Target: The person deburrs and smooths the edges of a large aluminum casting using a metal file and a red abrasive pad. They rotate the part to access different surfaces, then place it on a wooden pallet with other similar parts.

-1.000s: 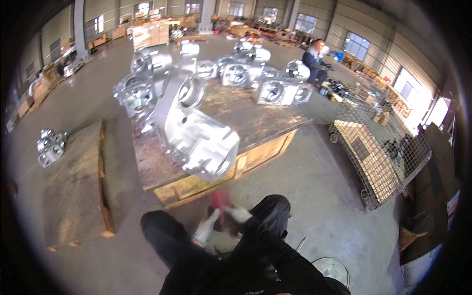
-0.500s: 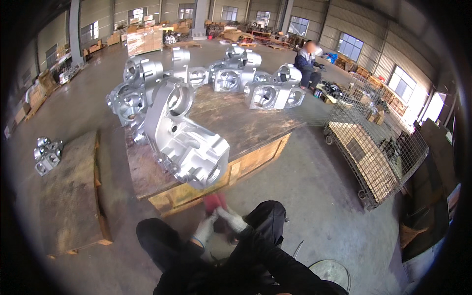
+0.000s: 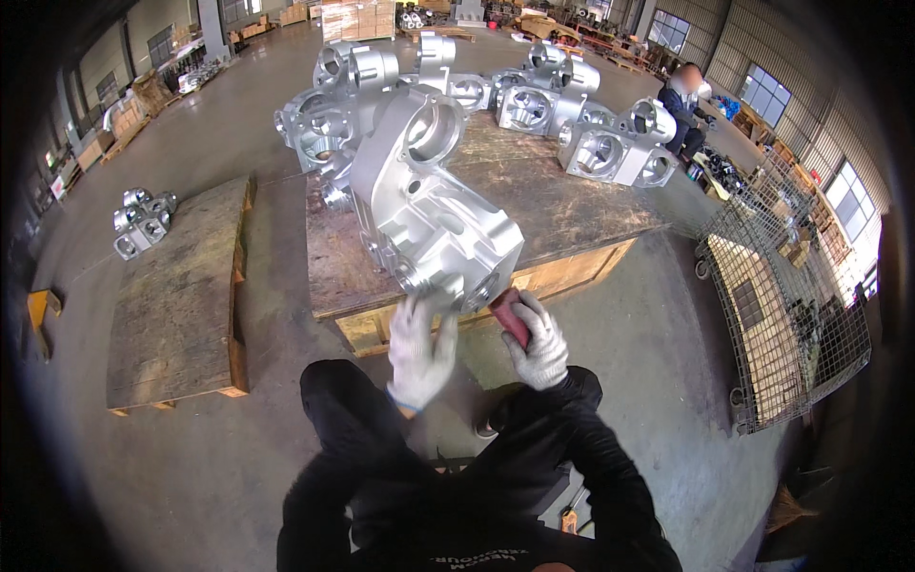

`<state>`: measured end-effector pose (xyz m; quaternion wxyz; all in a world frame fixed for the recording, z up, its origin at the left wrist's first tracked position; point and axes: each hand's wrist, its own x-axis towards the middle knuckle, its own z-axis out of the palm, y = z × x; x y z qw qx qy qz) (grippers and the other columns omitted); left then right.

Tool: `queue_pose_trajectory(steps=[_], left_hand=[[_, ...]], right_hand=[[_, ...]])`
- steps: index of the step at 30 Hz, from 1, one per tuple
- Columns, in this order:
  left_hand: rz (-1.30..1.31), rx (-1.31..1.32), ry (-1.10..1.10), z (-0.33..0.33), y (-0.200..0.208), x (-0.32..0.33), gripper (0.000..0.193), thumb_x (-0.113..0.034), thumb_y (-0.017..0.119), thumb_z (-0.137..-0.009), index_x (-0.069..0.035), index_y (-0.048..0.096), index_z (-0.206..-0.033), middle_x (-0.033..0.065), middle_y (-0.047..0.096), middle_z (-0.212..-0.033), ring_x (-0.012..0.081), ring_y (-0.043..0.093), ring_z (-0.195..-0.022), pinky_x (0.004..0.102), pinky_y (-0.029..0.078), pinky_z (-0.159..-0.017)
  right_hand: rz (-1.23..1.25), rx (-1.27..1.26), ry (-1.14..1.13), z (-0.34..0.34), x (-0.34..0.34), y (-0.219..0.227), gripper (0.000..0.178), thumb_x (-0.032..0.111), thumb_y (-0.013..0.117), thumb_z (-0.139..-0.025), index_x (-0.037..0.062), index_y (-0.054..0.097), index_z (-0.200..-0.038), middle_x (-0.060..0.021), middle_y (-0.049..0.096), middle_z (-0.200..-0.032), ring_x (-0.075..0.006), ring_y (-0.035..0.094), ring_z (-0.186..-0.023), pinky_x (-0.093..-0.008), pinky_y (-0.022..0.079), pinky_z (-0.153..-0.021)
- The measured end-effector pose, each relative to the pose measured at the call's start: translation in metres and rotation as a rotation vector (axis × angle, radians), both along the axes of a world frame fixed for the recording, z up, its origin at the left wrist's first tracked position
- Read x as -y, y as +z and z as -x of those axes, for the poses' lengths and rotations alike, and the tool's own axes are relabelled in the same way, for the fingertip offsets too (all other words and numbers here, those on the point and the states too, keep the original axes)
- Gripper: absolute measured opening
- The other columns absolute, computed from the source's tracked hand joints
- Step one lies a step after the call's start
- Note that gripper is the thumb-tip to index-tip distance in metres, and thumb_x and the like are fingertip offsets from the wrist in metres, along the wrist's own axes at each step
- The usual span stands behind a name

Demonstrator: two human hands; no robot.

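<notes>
A large silver metal casting (image 3: pixel 434 214) leans at the near edge of a wooden crate (image 3: pixel 572 272), with its round bore at the top. My left hand (image 3: pixel 419 355), in a white knit glove, is at the casting's lower end, fingers stretched upward and thumb apart; whether it touches the metal I cannot tell. In the other white glove, my right hand (image 3: pixel 539 345) grips a dark red folded strip (image 3: pixel 511 316). The strip's upper end reaches the casting's lower right corner. Its material cannot be made out.
Several similar castings (image 3: pixel 534 110) stand farther back on the crate. At left, a low wooden pallet (image 3: pixel 176 305) lies beside a small stack of castings (image 3: pixel 143 224). On the right stands a wire mesh cart (image 3: pixel 791 315). A person (image 3: pixel 684 110) sits at the far right.
My hands were together low between my knees; they have risen and parted to the casting's lower end. The red strip came up in my right hand. The view has shifted.
</notes>
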<state>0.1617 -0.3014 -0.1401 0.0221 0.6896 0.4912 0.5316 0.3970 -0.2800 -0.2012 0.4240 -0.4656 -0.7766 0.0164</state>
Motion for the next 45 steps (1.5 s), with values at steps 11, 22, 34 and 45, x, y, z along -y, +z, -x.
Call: queue_pose_trajectory(steps=[11, 22, 34, 45], left_hand=[[0.077, -0.865, -0.282, -0.045, 0.091, -0.179, 0.031, -0.036, 0.059, -0.099, -0.011, 0.071, -0.112, 0.0099, 0.069, -0.111, 0.0289, 0.064, -0.112, 0.0438, 0.049, -0.101], [-0.125, -0.759, -0.221, -0.053, 0.068, -0.193, 0.027, -0.033, 0.057, -0.095, -0.011, 0.070, -0.089, 0.0091, 0.069, -0.088, 0.0265, 0.067, -0.090, 0.0425, 0.049, -0.089], [-0.060, -0.735, -0.232, -0.052, 0.065, -0.187, 0.034, -0.039, 0.054, -0.101, -0.010, 0.072, -0.101, 0.0100, 0.069, -0.098, 0.0273, 0.065, -0.099, 0.0432, 0.047, -0.097], [-0.084, -0.700, -0.215, -0.052, 0.067, -0.186, 0.041, -0.041, 0.049, -0.105, -0.011, 0.075, -0.097, 0.0089, 0.071, -0.094, 0.0255, 0.066, -0.098, 0.0422, 0.045, -0.095]], right_hand=[[-0.294, 0.894, 0.293, -0.029, -0.091, 0.052, 0.069, 0.030, 0.074, -0.073, 0.0266, 0.064, -0.141, 0.0018, 0.063, -0.142, -0.0274, 0.062, -0.086, -0.0389, 0.053, -0.073], [1.289, -1.771, 0.381, 0.059, -0.021, 0.028, 0.031, 0.028, 0.075, -0.089, 0.0062, 0.069, -0.111, -0.0062, 0.066, -0.088, -0.0184, 0.062, -0.077, -0.0346, 0.049, -0.066], [-0.188, 0.192, -0.034, 0.042, -0.045, 0.001, 0.051, 0.009, 0.075, -0.073, 0.0128, 0.073, -0.124, -0.0053, 0.070, -0.131, -0.0288, 0.064, -0.096, -0.0399, 0.052, -0.080], [1.059, -1.764, 0.244, 0.068, -0.008, 0.038, 0.037, 0.037, 0.075, -0.092, 0.0087, 0.062, -0.113, -0.0038, 0.064, -0.084, -0.0158, 0.060, -0.064, -0.0265, 0.049, -0.052]])
